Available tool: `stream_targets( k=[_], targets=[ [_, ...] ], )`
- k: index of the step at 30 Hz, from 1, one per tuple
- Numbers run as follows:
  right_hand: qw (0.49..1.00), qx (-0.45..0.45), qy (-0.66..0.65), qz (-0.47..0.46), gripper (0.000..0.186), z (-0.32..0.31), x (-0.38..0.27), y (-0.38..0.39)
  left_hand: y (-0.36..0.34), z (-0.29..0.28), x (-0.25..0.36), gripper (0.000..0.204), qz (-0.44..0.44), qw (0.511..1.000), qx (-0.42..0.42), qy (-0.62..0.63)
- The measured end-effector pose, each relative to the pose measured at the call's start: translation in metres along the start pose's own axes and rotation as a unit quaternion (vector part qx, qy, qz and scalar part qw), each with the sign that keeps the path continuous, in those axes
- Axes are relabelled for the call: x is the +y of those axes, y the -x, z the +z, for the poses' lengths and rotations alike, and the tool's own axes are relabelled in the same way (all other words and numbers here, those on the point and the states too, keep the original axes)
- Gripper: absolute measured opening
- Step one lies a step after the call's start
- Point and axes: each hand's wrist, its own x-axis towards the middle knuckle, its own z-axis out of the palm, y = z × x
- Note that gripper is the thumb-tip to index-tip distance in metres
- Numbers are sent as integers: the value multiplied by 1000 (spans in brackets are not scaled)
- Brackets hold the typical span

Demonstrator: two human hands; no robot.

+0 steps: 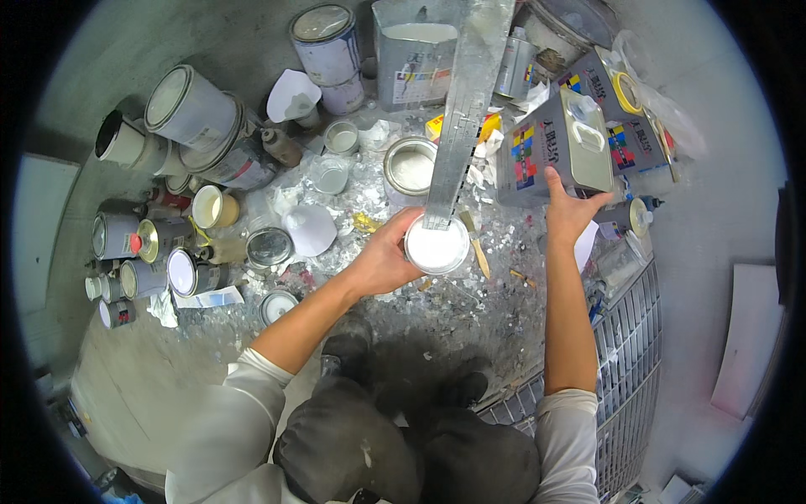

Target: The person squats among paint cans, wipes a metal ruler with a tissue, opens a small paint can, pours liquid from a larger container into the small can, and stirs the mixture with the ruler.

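My left hand [384, 259] is wrapped around the side of a small round cup [409, 256] of white paint. In the cup stands a long, flat measuring stick [470, 92], smeared and marked along its edge; its upper end runs out of the top of the view. On the right, my right hand [573, 212] grips the near end of a grey rectangular metal can [541, 147] with coloured squares on its side. The thumb lies against the labelled side, and the other fingers are partly hidden at the can's end. The can appears tilted, with its handled top facing right.
Behind the cup stands an open tin [410, 166] with whitish contents. A brush [476, 245] lies beside the cup. Paint cans [191, 109] crowd the left, and a grey bucket [416, 67] stands at the back. A metal grating [625, 361] lies at lower right.
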Motion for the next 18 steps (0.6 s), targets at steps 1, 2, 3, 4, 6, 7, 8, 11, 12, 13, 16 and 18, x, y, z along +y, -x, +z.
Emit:
stream_targets(
  k=[1, 2, 3, 4, 6, 7, 8, 11, 12, 13, 16, 18],
  targets=[
    [1000, -21, 5, 9, 108, -6, -3, 2, -2, 3, -2, 73, -10, 1000, -3, 1],
    [1000, 2, 23, 20, 102, -12, -9, 9, -3, 6, -3, 72, -20, 1000, -7, 2],
    [998, 33, 41, 37, 96, -15, -18, 21, -4, 9, -4, 72, -26, 1000, -13, 1],
    [993, 68, 62, 72, 90, -16, -30, 31, -5, 11, -5, 73, -24, 1000, -19, -2],
    [994, -83, -49, 44, 79, -30, -61, 43, -5, 14, -5, 75, -20, 999, -36, -12],
    [981, -158, -104, 37, 73, -38, -78, 47, -5, 15, -5, 75, -14, 999, -49, -2],
    [958, -250, -125, 70, 67, -40, -93, 47, -4, 16, -4, 76, -8, 998, -67, 4],
    [868, -454, -168, 111, 51, -29, -126, 34, -3, 22, -1, 76, -26, 993, -114, 32],
    [852, -487, -160, 108, 46, -22, -132, 31, -3, 24, -1, 76, -34, 990, -128, 42],
    [832, -523, -151, 103, 41, -19, -136, 29, -3, 26, -2, 76, -49, 988, -134, 52],
    [876, -468, -84, 81, 29, -21, -144, 39, 0, 29, -5, 77, -68, 985, -137, 75],
    [897, -414, -122, 94, 23, -25, -148, 54, 0, 28, -7, 76, -67, 990, -106, 67]
  ],
)
